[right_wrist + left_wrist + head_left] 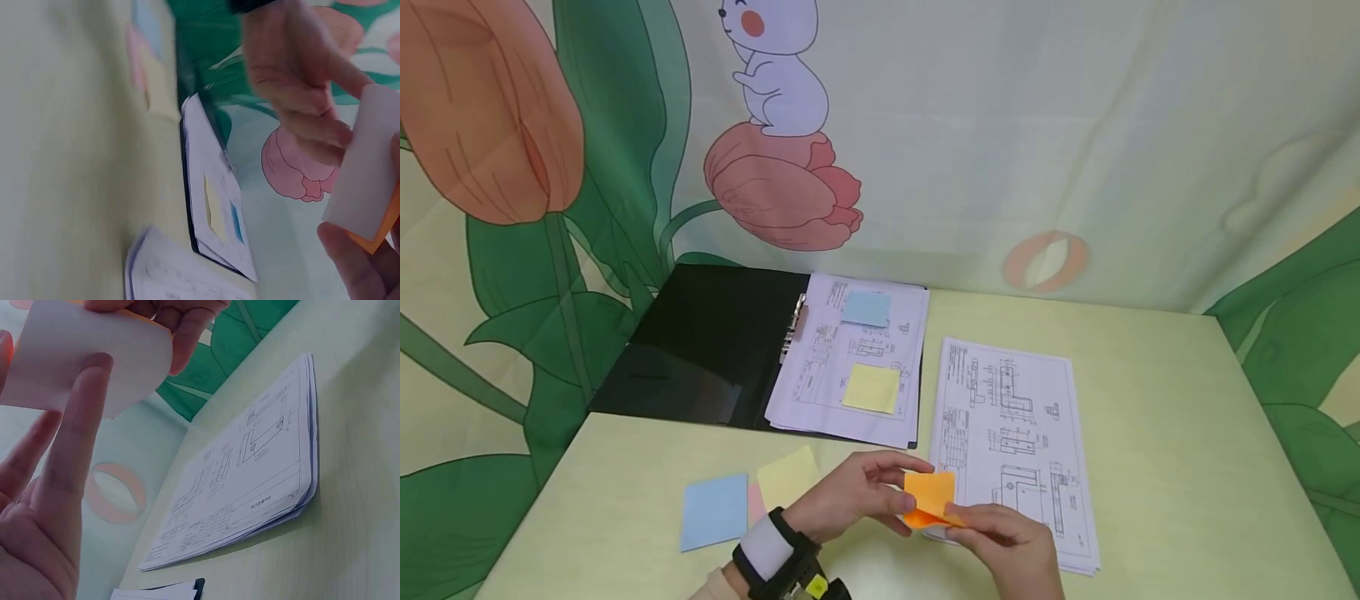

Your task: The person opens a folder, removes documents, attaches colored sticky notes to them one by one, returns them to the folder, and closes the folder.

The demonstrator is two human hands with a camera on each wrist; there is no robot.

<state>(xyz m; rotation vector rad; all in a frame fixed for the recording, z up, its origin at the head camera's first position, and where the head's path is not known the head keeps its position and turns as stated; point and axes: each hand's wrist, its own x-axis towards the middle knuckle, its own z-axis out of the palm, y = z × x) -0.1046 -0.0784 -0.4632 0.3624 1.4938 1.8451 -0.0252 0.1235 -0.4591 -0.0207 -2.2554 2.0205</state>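
Note:
Between both hands, an orange sticky note pad (931,490) is held up over the table in the head view. Its lower edge bends up into a fold of deeper orange. My left hand (850,496) grips it from the left, thumb on the front and an index finger (90,419) against the pale underside. At the lower right corner, my right hand (1011,542) pinches the edge between thumb and fingers. From the right wrist, the pad's pale back (365,165) shows with an orange corner sticking out below; part of the right fingers lies out of frame.
Behind the hands lies a stack of printed drawings (1045,442). An open black binder (700,342) holds more drawings, with a blue sticky note (867,308) and a yellow one (871,388) on top. Blue (715,511), yellow (788,473) and pink (756,502) notes lie left.

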